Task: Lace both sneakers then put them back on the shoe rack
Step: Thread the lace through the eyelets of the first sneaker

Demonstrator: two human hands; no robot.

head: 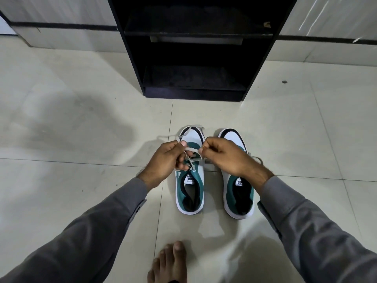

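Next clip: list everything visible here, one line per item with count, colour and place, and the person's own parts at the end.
sneakers: 2, white, teal and black, side by side on the floor in front of the rack, toes toward it.
lace: 1 visible, grey-white, on the left sneaker, pinched by both hands.
shoe rack: 1, black, open shelves, standing against the wall.
floor: pale tiles, all around.
wall: pale panels with a dark stripe, behind the rack.
sleeves: 2, grey, lower corners.
foot: 1, bare, bottom centre.
left hand: on the lace.
right hand: on the lace.
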